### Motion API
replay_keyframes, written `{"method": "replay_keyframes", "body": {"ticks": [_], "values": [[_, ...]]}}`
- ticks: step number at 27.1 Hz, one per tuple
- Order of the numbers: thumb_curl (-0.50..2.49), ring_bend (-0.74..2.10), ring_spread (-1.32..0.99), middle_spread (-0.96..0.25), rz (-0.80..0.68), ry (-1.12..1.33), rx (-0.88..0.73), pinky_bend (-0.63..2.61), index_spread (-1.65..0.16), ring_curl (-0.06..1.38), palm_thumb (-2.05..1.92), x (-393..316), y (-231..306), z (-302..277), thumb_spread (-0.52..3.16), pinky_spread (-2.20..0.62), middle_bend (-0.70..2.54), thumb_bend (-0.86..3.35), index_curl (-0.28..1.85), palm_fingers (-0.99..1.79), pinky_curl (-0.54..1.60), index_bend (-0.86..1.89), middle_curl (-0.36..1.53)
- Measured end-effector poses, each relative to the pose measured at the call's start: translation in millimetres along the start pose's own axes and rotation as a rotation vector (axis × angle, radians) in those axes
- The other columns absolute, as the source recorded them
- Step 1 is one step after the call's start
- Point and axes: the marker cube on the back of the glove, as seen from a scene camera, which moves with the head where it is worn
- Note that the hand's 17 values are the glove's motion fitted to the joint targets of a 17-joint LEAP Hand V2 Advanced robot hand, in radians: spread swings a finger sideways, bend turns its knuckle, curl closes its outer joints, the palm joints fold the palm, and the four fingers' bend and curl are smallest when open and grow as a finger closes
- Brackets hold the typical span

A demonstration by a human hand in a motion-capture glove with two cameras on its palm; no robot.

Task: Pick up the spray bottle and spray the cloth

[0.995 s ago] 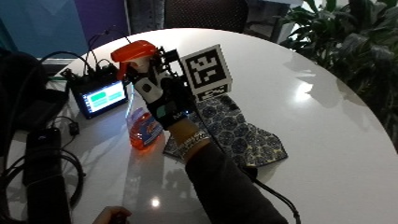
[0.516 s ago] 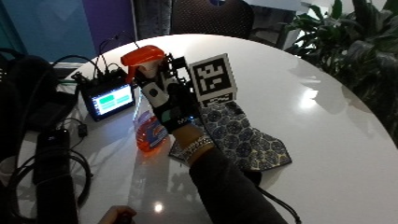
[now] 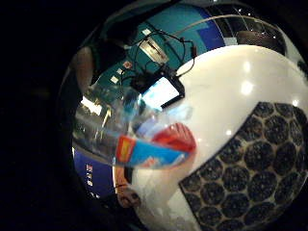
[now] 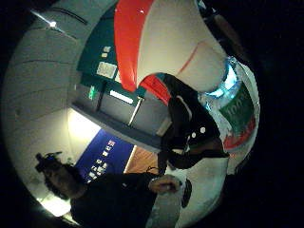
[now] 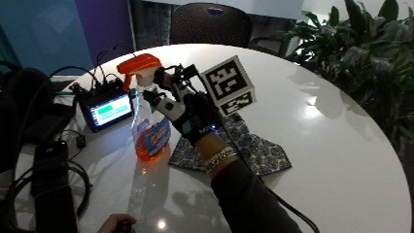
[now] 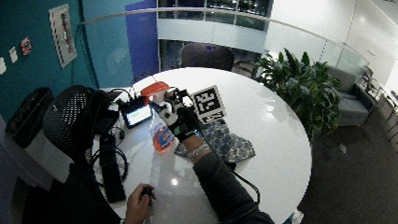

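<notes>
The gloved right hand (image 5: 184, 114) grasps the bottle (image 5: 147, 121) around its neck, just under the orange sprayer head (image 5: 138, 65), fingers curled round it. The bottle stands upright, its base with orange liquid close to the white surface (image 5: 323, 141); whether it touches the surface or hangs just above it cannot be told. In the thumb-side palm view the red-and-white sprayer head (image 4: 156, 42) fills much of the picture, with a black-gloved finger (image 4: 190, 123) across the clear neck of the bottle (image 4: 237, 109). In the little-finger-side palm view the bottle's blue-and-red label (image 3: 154, 149) sits close to the palm, above the surface (image 3: 231, 82). The cloth (image 5: 252, 148), dark with a hexagon pattern, lies flat on the surface below the wrist and forearm, just beside the bottle's base; it also shows in the palm view (image 3: 250, 178). A small monitor (image 5: 107, 109) with a lit screen stands beyond the bottle, on the far side from the cloth. The bare hand (image 6: 140, 198) rests at the near edge, holding a small dark object.
</notes>
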Motion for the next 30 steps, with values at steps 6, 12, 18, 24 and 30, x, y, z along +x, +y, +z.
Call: {"method": "replay_keyframes", "body": {"ticks": [6, 12, 18, 24, 30], "values": [[0.34, 0.33, -0.11, -0.11, 0.032, 0.331, -0.190, 0.23, -0.33, 0.39, 0.81, -14.4, 26.8, -28.0, 1.23, 0.16, 0.25, -0.01, 0.36, 0.58, 0.36, 0.10, 0.43], [0.32, 0.30, -0.08, -0.10, 0.046, 0.684, -0.296, 0.23, -0.36, 0.37, 0.73, -44.8, 54.4, -52.5, 1.20, 0.21, 0.19, -0.04, 0.33, 0.44, 0.36, 0.12, 0.40], [0.29, 0.23, -0.05, -0.10, 0.042, 0.845, -0.370, 0.20, -0.37, 0.34, 0.67, -68.7, 72.3, -63.4, 1.19, 0.24, 0.20, -0.04, 0.32, 0.39, 0.35, 0.16, 0.39], [0.29, 0.20, -0.03, -0.07, 0.062, 0.896, -0.436, 0.24, -0.39, 0.32, 0.64, -74.6, 83.1, -65.1, 1.18, 0.25, 0.18, -0.02, 0.30, 0.32, 0.36, 0.13, 0.37], [0.28, 0.19, -0.02, -0.07, 0.029, 0.889, -0.419, 0.25, -0.40, 0.31, 0.63, -75.3, 84.3, -63.2, 1.19, 0.26, 0.18, -0.02, 0.29, 0.32, 0.36, 0.16, 0.35]]}}
